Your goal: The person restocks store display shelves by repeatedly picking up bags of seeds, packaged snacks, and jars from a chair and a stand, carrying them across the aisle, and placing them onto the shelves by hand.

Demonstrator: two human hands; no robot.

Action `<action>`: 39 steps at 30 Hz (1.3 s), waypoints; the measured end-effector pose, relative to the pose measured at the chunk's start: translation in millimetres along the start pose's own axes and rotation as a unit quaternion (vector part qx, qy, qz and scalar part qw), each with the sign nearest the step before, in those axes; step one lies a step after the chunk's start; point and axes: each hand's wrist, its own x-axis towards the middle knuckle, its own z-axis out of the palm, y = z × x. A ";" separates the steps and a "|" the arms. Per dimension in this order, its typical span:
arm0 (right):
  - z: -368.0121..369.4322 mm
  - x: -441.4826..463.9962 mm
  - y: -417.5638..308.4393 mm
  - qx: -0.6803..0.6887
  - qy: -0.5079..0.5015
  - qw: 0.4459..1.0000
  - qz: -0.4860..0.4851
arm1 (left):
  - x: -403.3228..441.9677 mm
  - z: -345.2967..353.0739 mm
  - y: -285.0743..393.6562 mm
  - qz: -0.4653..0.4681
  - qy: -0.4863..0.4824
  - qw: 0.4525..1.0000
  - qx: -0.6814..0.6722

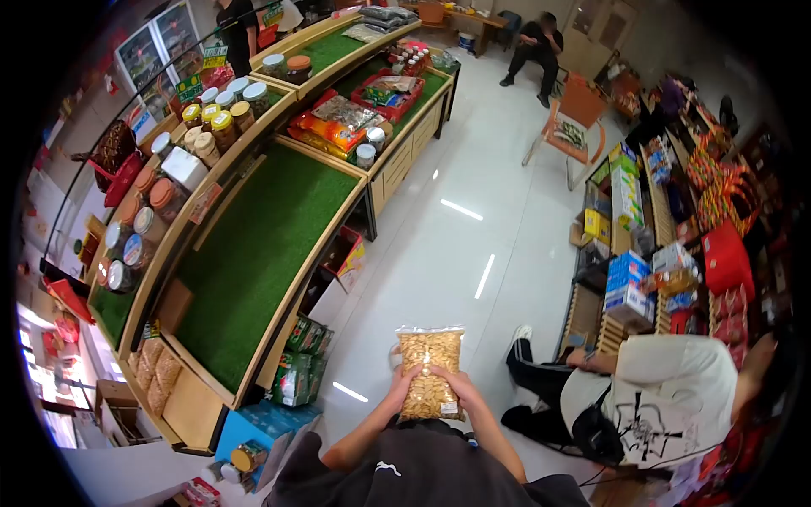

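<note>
Head view: left hand (pixel 400 388) and right hand (pixel 461 388) clamp clear filled bag (pixel 430 349) from both sides above floor (pixel 414 279), near green-topped counter (pixel 262 228), thumbs on its face, likely to stop contents sagging.

Six o'clock: bag (pixel 432 376) clear, contents golden tan; wearer's shirt (pixel 422 473) charcoal with small white logo. Nine o'clock: turf mat (pixel 262 262) solid green, shelf frame pale wood-brown and black. Ten o'clock: jar lids (pixel 223 119) yellow, white, orange-brown. Eleven o'clock: packets (pixel 329 135) orange. Two o'clock: chair (pixel 581 101) orange. Three o'clock: box (pixel 726 258) red, carton (pixel 628 291) blue and white. Four o'clock: co-worker's top (pixel 667 397) off-white, black line drawing; trousers (pixel 536 376) black, white side stripes.
</note>
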 end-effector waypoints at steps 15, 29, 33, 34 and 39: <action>57.2 148.4 -233.7 -0.131 -0.117 0.981 -0.087 | 176.4 42.8 192.5 0.107 0.057 0.992 -0.022; 18.2 314.3 -427.3 -0.316 -0.192 0.927 -0.070 | 362.0 138.7 326.7 0.185 0.164 0.969 -0.010; -6.5 348.3 -466.5 -0.248 -0.185 0.945 -0.101 | 412.6 172.5 340.8 0.170 0.175 0.970 -0.019; -12.5 352.0 -477.5 -0.231 -0.172 0.950 -0.123 | 428.2 180.9 346.3 0.174 0.173 0.969 -0.025; -43.9 378.8 -505.3 -0.103 -0.100 0.980 -0.141 | 493.2 224.2 374.3 0.095 0.079 0.990 0.069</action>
